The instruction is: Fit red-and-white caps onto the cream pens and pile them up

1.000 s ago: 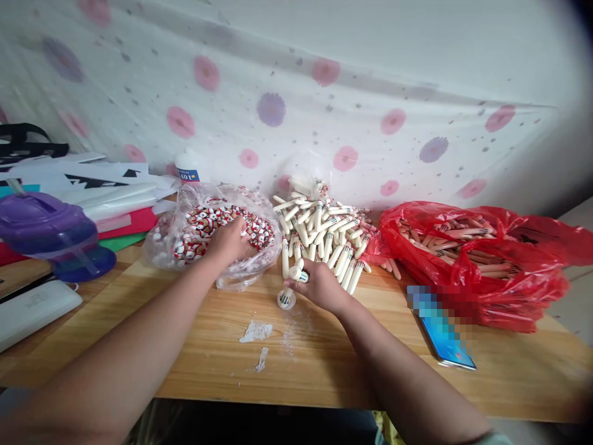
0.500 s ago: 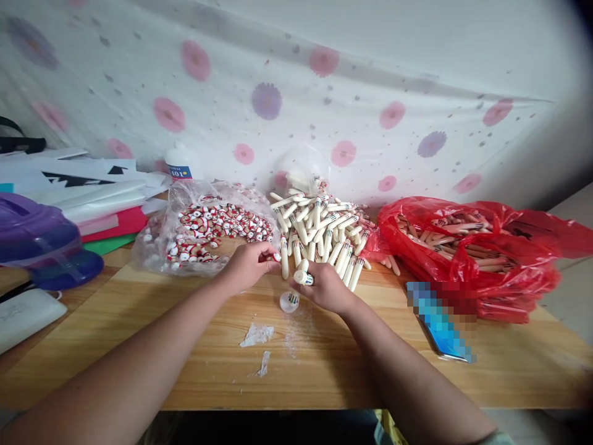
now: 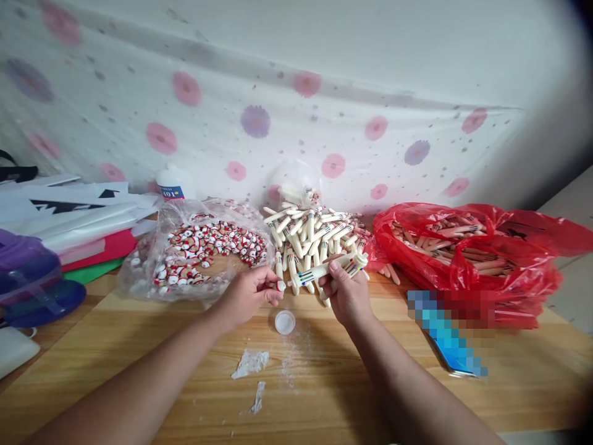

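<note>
My left hand [image 3: 254, 290] is closed in a pinch on a small red-and-white figurine [image 3: 280, 285]. Across from it, my right hand [image 3: 348, 290] grips cream multicolour pens [image 3: 319, 272], lying sideways; the end with coloured slides points toward my left hand. How many pens it holds I cannot tell. The figurine and the nearest pen end are a small gap apart. Below them on the table sits a small round white cap [image 3: 285, 322]. A heap of similar cream pens [image 3: 308, 232] lies just behind my hands.
A clear bag of red-and-white figurines [image 3: 217, 244] is at the left, with a white bottle [image 3: 170, 183] behind it. At the right stand a red bag of pens [image 3: 463, 247] and a phone [image 3: 447, 337]. Torn scraps [image 3: 251, 363] lie in front; papers and a purple-blue container [image 3: 37, 278] far left.
My right hand has lifted the pens from over the cap and turned them sideways, slide end to the left. My left hand, still pinching the figurine, has come lower in view.
</note>
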Demonstrator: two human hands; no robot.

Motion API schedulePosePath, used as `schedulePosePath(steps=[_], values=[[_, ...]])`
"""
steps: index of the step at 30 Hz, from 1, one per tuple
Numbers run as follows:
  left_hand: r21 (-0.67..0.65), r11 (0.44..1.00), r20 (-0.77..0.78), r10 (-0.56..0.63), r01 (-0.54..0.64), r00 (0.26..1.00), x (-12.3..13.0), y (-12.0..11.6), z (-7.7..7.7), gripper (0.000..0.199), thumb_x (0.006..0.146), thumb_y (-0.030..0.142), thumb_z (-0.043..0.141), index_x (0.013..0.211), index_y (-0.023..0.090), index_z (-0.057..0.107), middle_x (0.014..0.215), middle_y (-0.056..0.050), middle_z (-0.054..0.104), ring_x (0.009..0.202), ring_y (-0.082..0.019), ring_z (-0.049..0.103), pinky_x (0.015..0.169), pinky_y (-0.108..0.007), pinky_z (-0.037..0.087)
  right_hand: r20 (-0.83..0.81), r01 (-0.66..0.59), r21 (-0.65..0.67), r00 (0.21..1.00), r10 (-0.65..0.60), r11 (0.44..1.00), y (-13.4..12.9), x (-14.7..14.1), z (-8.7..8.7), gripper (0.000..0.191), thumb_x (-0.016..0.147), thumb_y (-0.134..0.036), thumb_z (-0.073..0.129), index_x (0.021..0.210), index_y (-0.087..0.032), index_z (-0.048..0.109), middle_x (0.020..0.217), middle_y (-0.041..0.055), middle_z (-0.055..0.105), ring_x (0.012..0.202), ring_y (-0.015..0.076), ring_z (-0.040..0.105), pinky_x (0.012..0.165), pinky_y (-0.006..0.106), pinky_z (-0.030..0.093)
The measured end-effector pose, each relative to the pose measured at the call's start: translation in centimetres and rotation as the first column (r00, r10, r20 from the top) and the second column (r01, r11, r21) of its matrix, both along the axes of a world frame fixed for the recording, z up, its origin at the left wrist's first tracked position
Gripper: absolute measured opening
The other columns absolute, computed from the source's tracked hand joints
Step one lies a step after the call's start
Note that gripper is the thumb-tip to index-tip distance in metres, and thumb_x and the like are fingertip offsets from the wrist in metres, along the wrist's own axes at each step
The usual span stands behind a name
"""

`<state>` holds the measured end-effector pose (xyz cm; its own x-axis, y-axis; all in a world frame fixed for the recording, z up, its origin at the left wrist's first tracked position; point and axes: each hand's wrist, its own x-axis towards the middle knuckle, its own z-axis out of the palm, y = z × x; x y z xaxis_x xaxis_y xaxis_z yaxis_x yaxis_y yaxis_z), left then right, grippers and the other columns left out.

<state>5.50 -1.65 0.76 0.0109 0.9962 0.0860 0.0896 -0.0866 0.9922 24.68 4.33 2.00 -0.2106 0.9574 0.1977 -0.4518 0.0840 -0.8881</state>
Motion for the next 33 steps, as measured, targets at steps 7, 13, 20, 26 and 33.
schedulePosePath(steps=[7, 13, 20, 26, 33], values=[[0.011, 1.000, 0.058, -0.019, 0.018, 0.998, 0.3, -0.3, 0.6, 0.019, 0.064, 0.026, 0.071, 0.072, 0.015, 0.057, 0.061, 0.003, 0.063, 0.052, -0.011, 0.060, 0.054, -0.022, 0.048, 0.015, -0.029, 0.103, 1.000, 0.028, 0.994, -0.1, -0.3, -0.7, 0.031, 0.073, -0.043, 0.072, 0.075, -0.016, 0.057, 0.051, -0.0021, 0.058, 0.040, 0.0075, 0.045, 0.036, 0.017, 0.031], [0.018, 1.000, -0.018, -0.012, 0.013, 1.000, 0.3, -0.9, 1.2, 0.010, 0.067, 0.020, 0.065, 0.068, 0.016, 0.057, 0.058, 0.003, 0.063, 0.049, -0.009, 0.059, 0.051, -0.020, 0.047, -0.005, -0.035, 0.182, 0.999, 0.037, 0.983, -0.8, -0.6, -1.3, 0.025, 0.074, -0.036, 0.074, 0.080, -0.017, 0.058, 0.057, -0.0026, 0.060, 0.047, 0.0097, 0.053, 0.042, 0.020, 0.039], [0.058, 0.998, -0.140, 0.047, -0.039, 0.989, 0.3, -1.0, 1.1, 0.008, 0.071, 0.021, 0.062, 0.068, 0.016, 0.056, 0.057, 0.005, 0.057, 0.048, -0.008, 0.055, 0.049, -0.019, 0.042, -0.053, 0.025, 0.286, 0.999, -0.010, 0.958, -1.6, -2.4, -2.1, 0.017, 0.080, -0.030, 0.070, 0.082, -0.019, 0.058, 0.060, -0.0037, 0.059, 0.051, 0.0091, 0.054, 0.047, 0.021, 0.041], [0.104, 0.995, -0.297, 0.040, -0.009, 0.954, -1.0, 0.7, -1.1, 0.013, 0.075, 0.030, 0.062, 0.081, 0.019, 0.059, 0.067, 0.003, 0.063, 0.059, -0.012, 0.058, 0.059, -0.023, 0.045, 0.090, -0.055, 0.203, 0.995, 0.037, 0.978, 0.2, -0.8, -2.4, 0.024, 0.075, -0.035, 0.071, 0.085, -0.017, 0.058, 0.051, -0.0054, 0.053, 0.043, 0.0086, 0.046, 0.039, 0.019, 0.034], [0.321, 0.890, -0.781, 0.442, -0.324, 0.441, -6.5, 2.0, -0.6, 0.022, 0.088, 0.029, 0.039, 0.085, 0.021, 0.059, 0.083, -0.004, 0.068, 0.076, -0.018, 0.061, 0.067, -0.028, 0.042, 0.245, 0.315, 0.400, 0.868, -0.432, 0.860, 7.6, 2.5, 2.4, 0.027, 0.075, -0.037, 0.067, 0.089, -0.015, 0.061, 0.056, -0.0026, 0.057, 0.047, 0.0109, 0.050, 0.044, 0.021, 0.039]])
